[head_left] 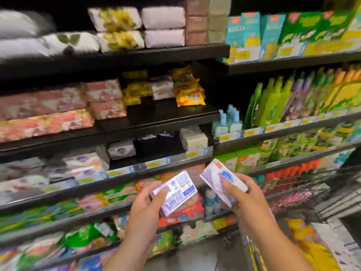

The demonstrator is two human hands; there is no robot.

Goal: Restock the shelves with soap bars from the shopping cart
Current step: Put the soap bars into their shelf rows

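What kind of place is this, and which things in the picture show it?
Most likely a supermarket toiletries aisle. Black shelves carry stacked soap packs and green bottles, with price tags along the edges. A wire cart stands at right. The left hand and right hand hold soap boxes.

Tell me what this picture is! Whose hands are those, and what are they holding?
There is no robot here, just a person. A camera worn on their head looks forward and down, so you see their own two hands. The left hand holds a soap box, and the right hand holds a second soap box. In front stand shop shelves with white packs and green bottles. The wire shopping cart is at the right.
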